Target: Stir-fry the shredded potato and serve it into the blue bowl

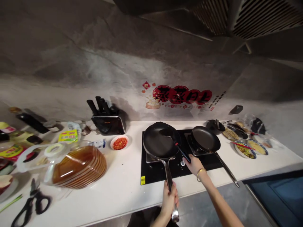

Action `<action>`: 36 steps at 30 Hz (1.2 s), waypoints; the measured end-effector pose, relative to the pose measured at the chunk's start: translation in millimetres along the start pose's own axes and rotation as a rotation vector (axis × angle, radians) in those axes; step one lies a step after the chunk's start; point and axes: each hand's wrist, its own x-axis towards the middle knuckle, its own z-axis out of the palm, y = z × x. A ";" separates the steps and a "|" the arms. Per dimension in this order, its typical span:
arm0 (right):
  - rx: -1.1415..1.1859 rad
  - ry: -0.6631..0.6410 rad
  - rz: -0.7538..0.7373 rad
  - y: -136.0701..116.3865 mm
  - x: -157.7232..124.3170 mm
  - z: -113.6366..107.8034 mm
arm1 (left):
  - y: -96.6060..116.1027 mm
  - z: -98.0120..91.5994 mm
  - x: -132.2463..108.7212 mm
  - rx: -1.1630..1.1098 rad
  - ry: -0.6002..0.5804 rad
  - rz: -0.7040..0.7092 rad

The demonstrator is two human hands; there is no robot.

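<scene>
My left hand (169,196) is wrapped round the metal handle of a large black frying pan (158,143), which is over the left burner of the black cooktop (151,176). In my right hand (193,164), which wears a gold bangle, is the dark handle of a black spatula (182,151). The spatula's head lies over the right part of the pan's inside, and no food shows in the pan. A smaller black frying pan (205,138) rests on the right burner, its handle pointing to the front right.
Left of the cooktop are a bowl of chopped red pepper (120,143), a knife block (108,125), a large oil jug (78,165) and black scissors (33,201). Filled bowls (245,150) and a small pot (215,126) stand at the right. A range hood (227,19) hangs above.
</scene>
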 end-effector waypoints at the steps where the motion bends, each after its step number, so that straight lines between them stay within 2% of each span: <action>1: -0.089 -0.042 -0.007 1.9 13.0 -9.4 | 0.5 1.3 -0.3 -0.010 -0.001 -0.018; 4: -0.213 -0.148 -0.018 1.4 47.4 -20.7 | 2.6 1.8 -0.7 -0.038 -0.018 -0.066; 8: -0.221 -0.210 -0.060 -3.3 72.3 -13.3 | 3.6 0.1 -0.6 -0.062 -0.025 -0.080; 13: -0.171 -0.297 -0.172 3.4 76.0 -4.8 | 7.8 -0.3 -0.8 -0.091 -0.029 -0.083; 22: -0.007 -0.319 -0.193 45.6 80.3 -5.8 | 7.6 -11.8 -18.6 -0.085 -0.007 -0.057; 26: 0.204 -0.285 -0.168 65.8 61.8 -4.5 | 4.5 -20.5 -28.5 -0.018 0.142 0.027; 28: 0.365 -0.145 -0.165 80.7 44.4 4.5 | 5.1 -31.1 -34.8 0.038 0.271 0.102; 31: 0.532 0.171 -0.108 109.1 16.6 31.5 | 5.8 -53.7 -51.7 0.075 0.463 0.185; 32: 0.540 0.189 -0.082 117.8 8.2 42.3 | 4.9 -61.3 -59.2 0.080 0.513 0.215; 34: 0.487 0.088 -0.075 129.7 -5.8 61.7 | 0.6 -73.6 -74.8 0.100 0.599 0.273; 36: 0.377 -0.090 -0.102 132.8 -12.7 73.8 | -6.4 -79.7 -87.8 0.119 0.670 0.298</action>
